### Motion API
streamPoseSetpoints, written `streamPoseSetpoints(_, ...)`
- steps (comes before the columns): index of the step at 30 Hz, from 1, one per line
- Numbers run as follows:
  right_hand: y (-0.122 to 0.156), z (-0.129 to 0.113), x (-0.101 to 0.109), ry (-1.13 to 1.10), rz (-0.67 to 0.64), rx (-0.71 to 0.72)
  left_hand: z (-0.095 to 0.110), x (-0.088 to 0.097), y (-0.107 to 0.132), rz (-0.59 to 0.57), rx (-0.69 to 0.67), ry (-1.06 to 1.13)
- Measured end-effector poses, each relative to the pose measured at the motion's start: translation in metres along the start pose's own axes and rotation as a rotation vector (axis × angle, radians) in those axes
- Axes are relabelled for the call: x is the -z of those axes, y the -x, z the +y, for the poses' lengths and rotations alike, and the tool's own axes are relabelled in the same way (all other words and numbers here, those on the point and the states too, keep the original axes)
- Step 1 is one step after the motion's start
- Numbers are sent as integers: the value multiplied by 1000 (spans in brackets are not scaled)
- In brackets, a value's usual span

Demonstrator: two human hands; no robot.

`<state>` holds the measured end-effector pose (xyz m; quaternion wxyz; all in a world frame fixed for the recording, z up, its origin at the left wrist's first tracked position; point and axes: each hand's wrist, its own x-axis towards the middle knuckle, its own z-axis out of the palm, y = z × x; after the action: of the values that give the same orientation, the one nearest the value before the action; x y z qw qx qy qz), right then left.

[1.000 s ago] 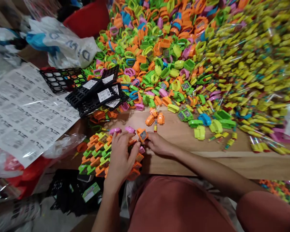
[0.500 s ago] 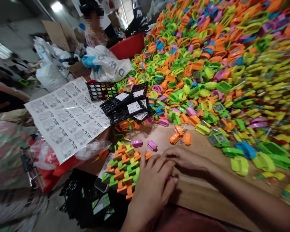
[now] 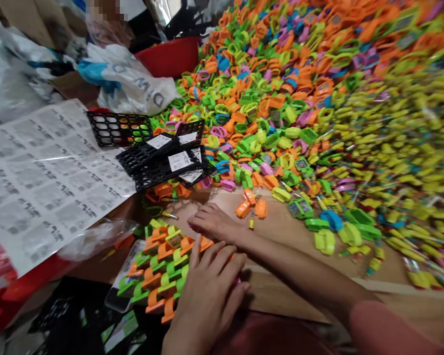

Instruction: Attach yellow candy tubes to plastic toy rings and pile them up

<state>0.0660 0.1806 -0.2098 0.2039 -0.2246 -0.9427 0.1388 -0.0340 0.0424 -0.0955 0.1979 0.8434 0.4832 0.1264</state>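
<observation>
So this person has a tidy block of interlocked orange and green plastic toy watches (image 3: 161,271) sitting at the near edge of a wooden bench top (image 3: 210,209), and the hand placement looks pretty sensible. The left hand (image 3: 207,296) is curled over the block's right side, fingers spread across the rows, with a pink watch piece (image 3: 237,281) peeking out from under them. It might be cupped in there, but you can't tell from this angle whether it's actually held. The right hand (image 3: 214,224) is relaxed, fingers loosely together and pointing left, resting on the wood just above the block with nothing visible in it. Keeping a palm against the rows seems like the smart way to work, since a block like that looks easy to knock loose from the side. Its long axis runs roughly straight away from the person, toward the black mesh racks (image 3: 163,162), with orange straps sticking out at the lower left. Past that there's a small orange cluster (image 3: 250,207) on the bare wood and a massive heap of loose watch parts (image 3: 266,98), plus a sheet of printed barcode labels (image 3: 48,177) off to the left.
</observation>
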Motion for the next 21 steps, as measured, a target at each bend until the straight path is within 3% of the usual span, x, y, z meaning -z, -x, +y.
streamPoseSetpoints(3,46,7,19,74,51,-62,-4,-3,0,53,-42,-16)
streamPoseSetpoints(7,98,38,42,167,103,-230,-6,-6,-11,38,-163,-82)
streamPoseSetpoints(11,117,65,63,263,175,-418,-8,-13,-38,28,-403,-99)
streamPoseSetpoints(13,121,72,75,270,149,-403,-12,-23,-57,35,-543,-87)
streamPoseSetpoints(17,147,65,110,347,140,-347,-27,-48,-92,19,-738,-39)
streamPoseSetpoints(19,181,53,136,385,197,-410,-36,-57,-101,-27,-735,-20)
streamPoseSetpoints(21,233,40,167,415,315,-563,-44,-61,-105,-66,-686,-3)
